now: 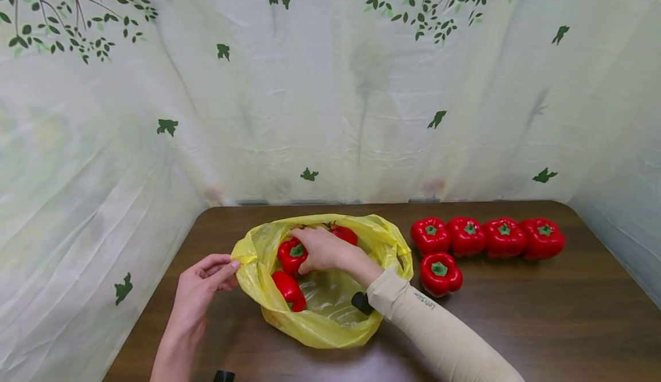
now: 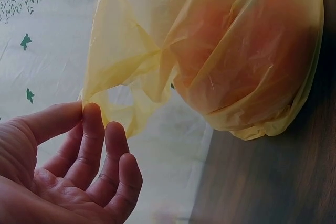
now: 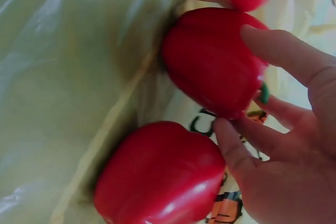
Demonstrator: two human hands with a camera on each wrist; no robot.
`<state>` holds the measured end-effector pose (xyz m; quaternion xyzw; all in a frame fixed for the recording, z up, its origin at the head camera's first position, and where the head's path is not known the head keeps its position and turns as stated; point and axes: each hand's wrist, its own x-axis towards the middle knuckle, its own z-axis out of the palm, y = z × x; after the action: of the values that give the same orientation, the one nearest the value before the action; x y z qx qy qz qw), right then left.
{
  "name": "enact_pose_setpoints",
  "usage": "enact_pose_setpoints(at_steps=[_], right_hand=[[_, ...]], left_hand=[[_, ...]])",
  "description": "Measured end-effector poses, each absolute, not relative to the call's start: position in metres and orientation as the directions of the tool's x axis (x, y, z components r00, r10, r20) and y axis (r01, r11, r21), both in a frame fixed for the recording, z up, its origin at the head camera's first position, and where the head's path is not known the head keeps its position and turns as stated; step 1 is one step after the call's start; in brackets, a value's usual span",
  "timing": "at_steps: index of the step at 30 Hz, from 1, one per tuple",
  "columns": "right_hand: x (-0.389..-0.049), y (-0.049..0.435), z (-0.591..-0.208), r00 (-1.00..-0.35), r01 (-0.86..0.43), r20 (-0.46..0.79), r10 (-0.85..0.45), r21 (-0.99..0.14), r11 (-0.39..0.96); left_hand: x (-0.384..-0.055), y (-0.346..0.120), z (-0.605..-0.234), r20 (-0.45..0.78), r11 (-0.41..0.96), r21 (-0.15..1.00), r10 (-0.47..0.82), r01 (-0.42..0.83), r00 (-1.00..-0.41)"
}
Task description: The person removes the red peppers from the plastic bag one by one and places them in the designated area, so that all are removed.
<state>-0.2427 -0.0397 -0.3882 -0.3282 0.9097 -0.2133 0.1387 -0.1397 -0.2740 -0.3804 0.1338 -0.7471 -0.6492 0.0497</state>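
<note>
A yellow plastic bag (image 1: 330,336) stands on the table with its mouth spread open. My left hand (image 1: 203,281) pinches the bag's handle loop (image 2: 131,121) between thumb and forefinger, the other fingers loosely bent. Inside the bag, my right hand (image 1: 322,249) grips a red bell pepper (image 3: 210,61), thumb on one side and fingers on the other. Two more red peppers lie in the bag close to it, one nearer pepper (image 1: 289,291) and another pepper (image 1: 344,234) partly behind the hand.
On the brown table (image 1: 516,313), several red peppers (image 1: 467,236) form a row at the back right, with a single pepper (image 1: 440,274) in front, close to the bag's right side. A printed curtain (image 1: 330,112) hangs behind the table.
</note>
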Motion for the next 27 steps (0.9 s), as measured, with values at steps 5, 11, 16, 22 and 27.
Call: enact_pose_setpoints(at_steps=[5, 11, 16, 22, 27], right_hand=[[-0.244, -0.040, -0.392, -0.767, -0.536, -0.095, -0.635, -0.451, 0.714], [-0.247, -0.036, -0.394, -0.766, -0.580, -0.021, -0.643, -0.410, 0.704], [-0.246, -0.032, -0.388, -0.772, -0.574, -0.001, -0.636, -0.431, 0.697], [-0.242, -0.025, -0.380, -0.768, -0.546, -0.006, -0.640, -0.516, 0.660], [-0.236, -0.019, -0.370, -0.779, -0.518, 0.007, -0.627, -0.572, 0.636]], left_hand=[[-0.141, -0.274, -0.380, -0.108, 0.137, 0.980, -0.259, -0.147, -0.960], [-0.143, -0.273, -0.380, -0.108, 0.143, 0.979, -0.255, -0.148, -0.961], [-0.142, -0.273, -0.380, -0.098, 0.145, 0.980, -0.256, -0.138, -0.962], [-0.141, -0.273, -0.381, -0.097, 0.130, 0.982, -0.265, -0.135, -0.959], [-0.141, -0.273, -0.381, -0.094, 0.122, 0.984, -0.263, -0.130, -0.960]])
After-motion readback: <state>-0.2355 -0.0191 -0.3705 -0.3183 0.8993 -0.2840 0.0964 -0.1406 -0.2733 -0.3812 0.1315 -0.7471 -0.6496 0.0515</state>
